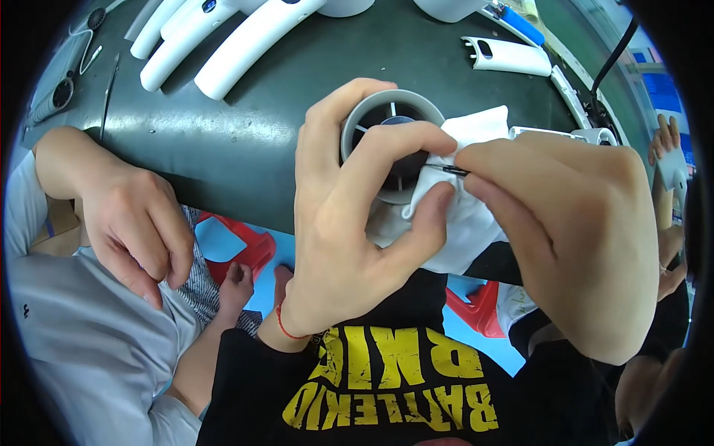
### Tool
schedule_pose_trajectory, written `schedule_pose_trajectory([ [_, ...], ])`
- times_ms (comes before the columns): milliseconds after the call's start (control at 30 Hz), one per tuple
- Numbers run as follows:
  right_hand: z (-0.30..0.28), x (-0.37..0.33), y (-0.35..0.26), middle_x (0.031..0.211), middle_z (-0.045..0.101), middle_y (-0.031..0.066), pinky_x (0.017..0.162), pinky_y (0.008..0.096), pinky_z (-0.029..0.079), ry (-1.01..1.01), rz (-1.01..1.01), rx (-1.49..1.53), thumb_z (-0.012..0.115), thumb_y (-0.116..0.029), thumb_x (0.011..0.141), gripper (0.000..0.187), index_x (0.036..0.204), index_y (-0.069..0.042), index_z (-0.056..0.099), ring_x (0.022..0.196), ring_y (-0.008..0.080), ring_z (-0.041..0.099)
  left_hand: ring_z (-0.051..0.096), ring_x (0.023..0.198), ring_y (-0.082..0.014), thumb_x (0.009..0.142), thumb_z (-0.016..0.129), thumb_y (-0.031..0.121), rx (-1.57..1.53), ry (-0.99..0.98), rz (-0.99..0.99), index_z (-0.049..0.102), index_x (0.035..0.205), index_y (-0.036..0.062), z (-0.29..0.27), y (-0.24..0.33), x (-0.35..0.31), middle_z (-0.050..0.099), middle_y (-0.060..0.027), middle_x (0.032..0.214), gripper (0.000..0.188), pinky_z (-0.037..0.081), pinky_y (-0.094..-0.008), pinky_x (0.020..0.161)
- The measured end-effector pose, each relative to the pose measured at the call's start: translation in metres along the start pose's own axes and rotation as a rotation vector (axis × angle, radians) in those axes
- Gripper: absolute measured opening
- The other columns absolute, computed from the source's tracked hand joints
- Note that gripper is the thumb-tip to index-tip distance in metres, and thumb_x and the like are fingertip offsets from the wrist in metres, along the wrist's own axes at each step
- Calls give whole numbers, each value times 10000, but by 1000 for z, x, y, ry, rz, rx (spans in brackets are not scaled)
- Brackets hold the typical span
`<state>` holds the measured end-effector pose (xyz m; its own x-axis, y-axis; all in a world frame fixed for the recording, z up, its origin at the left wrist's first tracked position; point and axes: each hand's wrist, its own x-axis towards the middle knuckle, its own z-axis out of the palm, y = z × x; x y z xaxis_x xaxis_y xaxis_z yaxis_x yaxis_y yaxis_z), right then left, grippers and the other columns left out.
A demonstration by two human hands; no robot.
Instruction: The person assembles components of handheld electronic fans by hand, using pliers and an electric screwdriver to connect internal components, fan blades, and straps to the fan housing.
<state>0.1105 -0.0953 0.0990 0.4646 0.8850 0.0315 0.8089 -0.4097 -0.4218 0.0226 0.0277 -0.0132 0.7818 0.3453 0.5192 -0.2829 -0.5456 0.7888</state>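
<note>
A grey, open-ended round housing (352,128) with spokes and a dark hub inside faces me near the table's front edge. My left hand (338,193) is curled round its left side, with the index finger arched across the opening and the thumb below. From the right, my right hand (565,215) pinches a slim dark pointed tool (451,169), perhaps tweezers. Its tip reaches to the housing's right rim, between my left thumb and index finger. White cloth (476,134) is bunched behind and under the housing. Part of the rim is hidden by my fingers.
Several white curved handles (256,48) lie at the table's (245,134) far left. A white shell piece (513,58) and a blue cylindrical part (523,26) sit at the far right. A thin metal tool (109,97) lies left, near a co-worker's hand (134,223). Red stools (249,253) stand below.
</note>
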Motion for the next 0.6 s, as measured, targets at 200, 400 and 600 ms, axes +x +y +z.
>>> schedule_pose_trajectory([
  [200,-2,1,8,711,644,155,536,307,458,4,4,34,652,-2,791,75,852,36,671,580,273,622,525,1068,-263,742,670,63,-6,3,6,617,1046,46,3,-1,-2,519,-170,1186,309,421,-331,916],
  [400,-11,-10,23,724,649,162,553,308,466,6,21,43,649,-1,788,74,847,38,670,597,277,628,525,1066,-251,742,680,62,1,-7,-48,624,1040,49,1,1,-3,518,-154,1174,304,424,-327,910],
  [600,6,17,-1,737,655,169,570,308,474,-7,20,54,646,0,786,73,842,40,669,615,282,634,532,1052,-243,736,677,39,24,-21,-53,626,1034,49,-1,2,-3,517,-145,1171,302,433,-319,896],
])
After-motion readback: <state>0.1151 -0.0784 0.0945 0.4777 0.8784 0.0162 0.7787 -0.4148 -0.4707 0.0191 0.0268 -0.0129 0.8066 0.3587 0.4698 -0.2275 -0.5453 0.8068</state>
